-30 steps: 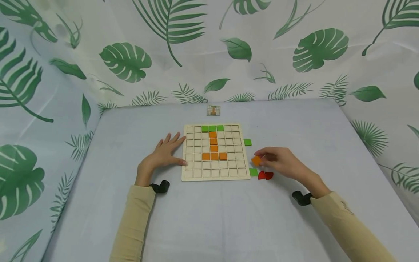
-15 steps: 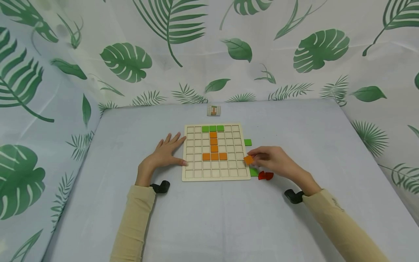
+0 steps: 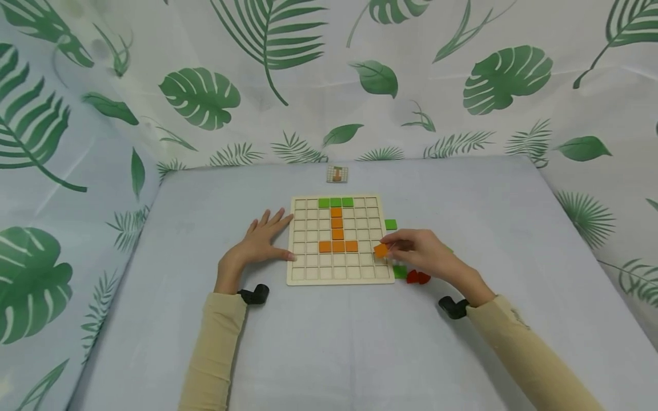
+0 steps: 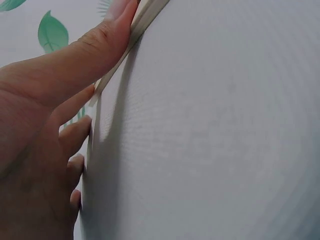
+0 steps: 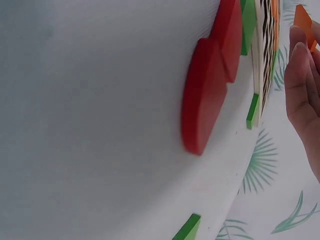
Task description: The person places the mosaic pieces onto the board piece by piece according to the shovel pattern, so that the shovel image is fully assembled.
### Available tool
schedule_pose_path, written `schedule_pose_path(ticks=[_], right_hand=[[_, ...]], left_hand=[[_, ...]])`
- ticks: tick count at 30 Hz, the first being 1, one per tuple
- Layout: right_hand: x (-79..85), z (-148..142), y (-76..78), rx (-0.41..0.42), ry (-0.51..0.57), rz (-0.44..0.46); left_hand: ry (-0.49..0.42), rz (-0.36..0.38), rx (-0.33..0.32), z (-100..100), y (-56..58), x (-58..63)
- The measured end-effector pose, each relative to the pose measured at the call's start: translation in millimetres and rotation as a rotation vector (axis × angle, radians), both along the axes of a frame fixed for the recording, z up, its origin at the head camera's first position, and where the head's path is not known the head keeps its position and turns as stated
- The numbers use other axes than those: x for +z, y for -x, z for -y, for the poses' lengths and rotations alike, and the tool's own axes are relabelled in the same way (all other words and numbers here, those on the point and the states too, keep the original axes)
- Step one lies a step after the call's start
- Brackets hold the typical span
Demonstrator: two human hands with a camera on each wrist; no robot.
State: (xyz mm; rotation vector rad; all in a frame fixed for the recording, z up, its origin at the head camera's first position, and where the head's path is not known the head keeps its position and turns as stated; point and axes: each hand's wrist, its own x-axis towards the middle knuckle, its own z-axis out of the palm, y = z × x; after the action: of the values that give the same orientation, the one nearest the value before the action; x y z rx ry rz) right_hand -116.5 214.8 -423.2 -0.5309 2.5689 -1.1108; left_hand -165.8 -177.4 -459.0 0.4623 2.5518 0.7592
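Note:
A pale square grid board [image 3: 315, 274] lies on the table with a row of green square tiles [image 3: 336, 202] at its top. Below them, orange square tiles [image 3: 337, 234] form a column ending in a row of 3. My right hand [image 3: 424, 251] pinches another orange tile [image 3: 381, 250] above the board's right edge; the right wrist view shows this orange tile [image 5: 303, 22] between thumb and fingers. With fingers spread, my left hand [image 3: 257, 240] touches the board's left edge; in the left wrist view its thumb [image 4: 85, 62] rests along that edge.
A small picture card [image 3: 337, 174] with a grid pattern lies behind the board. Right of the board are a green tile [image 3: 390, 224], another green tile [image 3: 400, 272] and 2 red rounded pieces [image 3: 418, 277]. One more green piece [image 5: 188, 229] shows in the right wrist view.
My right hand has moved left with the orange tile, from beside the board to over its right edge. My left hand stays at the left edge.

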Motion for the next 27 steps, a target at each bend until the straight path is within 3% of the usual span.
schedule_pose_path(ticks=[15,27], right_hand=[[-3.0,25.7,8.1,0.065,0.056,-0.055],[-8.9,36.3,10.3,0.066,0.073,-0.065]], left_hand=[[0.02,0.007,-0.002,-0.6,1.6,1.7],[-0.003,0.03,-0.002,-1.5,2.2,4.4]])
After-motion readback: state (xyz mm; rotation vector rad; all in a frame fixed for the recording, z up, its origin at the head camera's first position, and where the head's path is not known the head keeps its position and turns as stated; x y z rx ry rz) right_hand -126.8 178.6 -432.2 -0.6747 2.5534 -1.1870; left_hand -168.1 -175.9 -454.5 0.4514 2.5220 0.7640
